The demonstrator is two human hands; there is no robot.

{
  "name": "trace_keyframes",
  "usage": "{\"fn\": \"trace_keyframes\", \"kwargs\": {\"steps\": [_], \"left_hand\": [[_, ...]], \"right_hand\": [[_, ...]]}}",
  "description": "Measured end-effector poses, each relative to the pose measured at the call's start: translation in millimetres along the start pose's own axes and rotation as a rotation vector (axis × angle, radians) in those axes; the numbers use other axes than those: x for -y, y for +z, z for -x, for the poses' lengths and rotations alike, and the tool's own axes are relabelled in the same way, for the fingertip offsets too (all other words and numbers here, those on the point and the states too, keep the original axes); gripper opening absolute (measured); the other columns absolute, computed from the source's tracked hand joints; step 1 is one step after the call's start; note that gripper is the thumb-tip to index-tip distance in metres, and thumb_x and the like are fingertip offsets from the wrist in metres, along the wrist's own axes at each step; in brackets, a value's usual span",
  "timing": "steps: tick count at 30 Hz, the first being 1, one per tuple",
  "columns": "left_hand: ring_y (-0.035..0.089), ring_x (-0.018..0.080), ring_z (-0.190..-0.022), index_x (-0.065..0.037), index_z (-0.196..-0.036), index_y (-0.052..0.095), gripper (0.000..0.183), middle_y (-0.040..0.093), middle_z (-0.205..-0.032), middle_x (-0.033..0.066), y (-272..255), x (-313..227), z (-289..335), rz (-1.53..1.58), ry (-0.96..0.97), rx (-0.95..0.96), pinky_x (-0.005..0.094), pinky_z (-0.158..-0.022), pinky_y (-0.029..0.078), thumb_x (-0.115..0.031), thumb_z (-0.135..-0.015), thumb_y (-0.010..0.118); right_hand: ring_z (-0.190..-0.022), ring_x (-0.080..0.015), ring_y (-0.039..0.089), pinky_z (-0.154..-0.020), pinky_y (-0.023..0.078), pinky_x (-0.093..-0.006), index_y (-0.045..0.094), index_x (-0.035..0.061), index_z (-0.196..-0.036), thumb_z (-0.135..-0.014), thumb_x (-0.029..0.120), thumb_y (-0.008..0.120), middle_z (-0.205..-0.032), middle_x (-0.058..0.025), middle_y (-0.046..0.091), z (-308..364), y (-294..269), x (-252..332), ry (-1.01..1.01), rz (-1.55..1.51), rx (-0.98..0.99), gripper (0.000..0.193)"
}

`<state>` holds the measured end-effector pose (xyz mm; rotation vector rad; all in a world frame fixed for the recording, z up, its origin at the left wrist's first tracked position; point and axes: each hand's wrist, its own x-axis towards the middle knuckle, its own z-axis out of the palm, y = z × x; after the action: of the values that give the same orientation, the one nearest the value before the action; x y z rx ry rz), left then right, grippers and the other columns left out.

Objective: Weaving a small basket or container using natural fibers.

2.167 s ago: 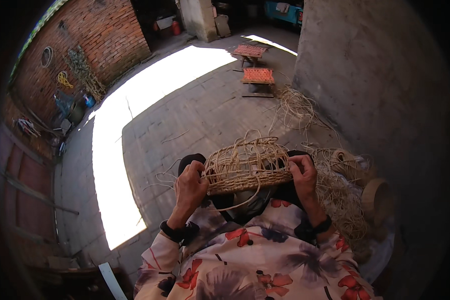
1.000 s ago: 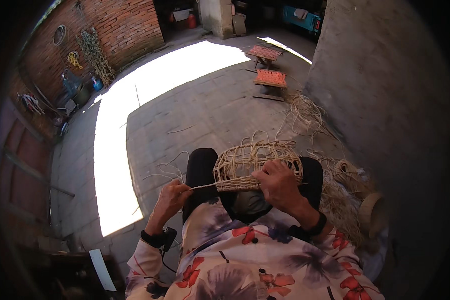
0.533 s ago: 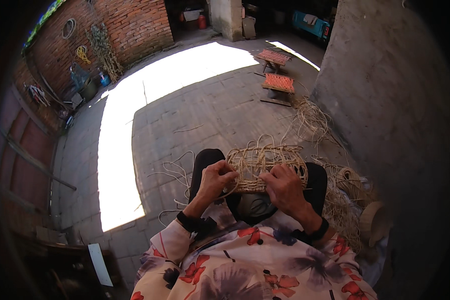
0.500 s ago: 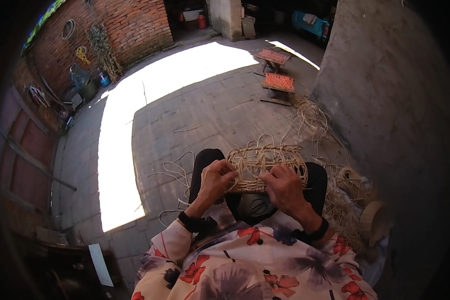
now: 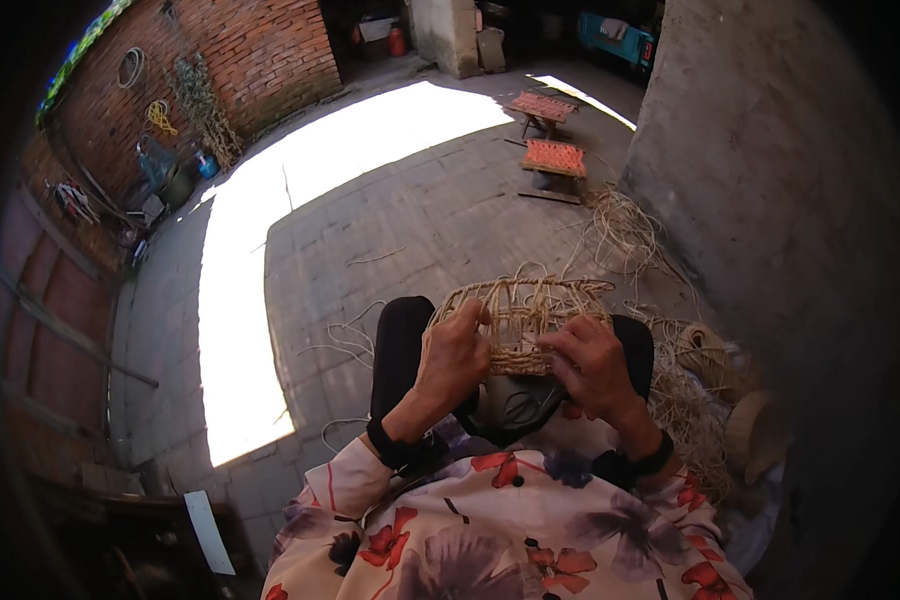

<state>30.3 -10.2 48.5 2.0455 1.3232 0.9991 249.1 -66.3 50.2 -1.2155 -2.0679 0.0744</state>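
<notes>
A half-woven basket (image 5: 519,364) of tan straw cord rests on my lap between my knees. Its near side is a dense braided band, and open strands arch above it to a far rim. At the basket's left end, my left hand (image 5: 454,358) is closed on the woven frame, knuckles up. My right hand (image 5: 592,366) grips near the band on the right, thumb and fingertips pinched together at the cords. Whether it holds one loose strand or the band itself is hard to make out. Below the basket, a dark rounded object (image 5: 511,408) sits in my lap.
Loose straw cords (image 5: 625,235) lie by the grey wall (image 5: 760,190). More cord heaps at my right beside a cord roll (image 5: 702,348) and a round tan piece (image 5: 755,435). Two red woven stools (image 5: 554,158) stand ahead. Loose strands trail past my left knee.
My left hand has risen and shifted right along the basket, its fingers now higher on the frame. The basket has tilted and moved slightly up; my right hand has moved slightly right.
</notes>
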Motion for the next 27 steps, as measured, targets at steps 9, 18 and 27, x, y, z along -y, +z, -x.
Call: {"fn": "trace_keyframes", "kwargs": {"steps": [9, 18, 27], "left_hand": [[0.064, 0.0244, -0.066, -0.004, -0.108, 0.055, 0.026, 0.064, -0.074, 0.0124, -12, 16, -10, 0.178, -0.120, 0.079, 0.0348, -0.063, 0.051, -0.003, -0.082, 0.062], [0.066, 0.0116, -0.075, -0.002, -0.105, 0.065, 0.023, 0.069, -0.084, 0.0057, -59, 56, -5, 0.640, -0.391, 0.241, 0.0259, -0.069, 0.054, -0.015, -0.088, 0.073], [0.071, 0.0187, -0.075, -0.004, -0.099, 0.067, 0.020, 0.070, -0.077, 0.0082, -19, 85, 1, 0.213, -0.307, 0.155, 0.0340, -0.070, 0.055, -0.016, -0.083, 0.070]], "right_hand": [[-0.089, -0.0271, 0.057, -0.077, 0.044, -0.0406, 0.067, 0.0116, -0.104, -0.077, 0.009, 0.072, -0.088, -0.0064, 0.058, -6, 3, 11, -0.023, 0.078, -0.041, 0.028], [-0.087, -0.0277, 0.057, -0.077, 0.042, -0.0415, 0.067, 0.0107, -0.107, -0.079, 0.010, 0.072, -0.089, -0.0068, 0.059, -4, -1, 9, -0.007, 0.040, -0.052, 0.028], [-0.087, -0.0297, 0.058, -0.077, 0.043, -0.0432, 0.066, 0.0087, -0.109, -0.077, 0.006, 0.070, -0.093, -0.0087, 0.060, 1, 1, 8, -0.017, 0.049, -0.063, 0.032]]}}
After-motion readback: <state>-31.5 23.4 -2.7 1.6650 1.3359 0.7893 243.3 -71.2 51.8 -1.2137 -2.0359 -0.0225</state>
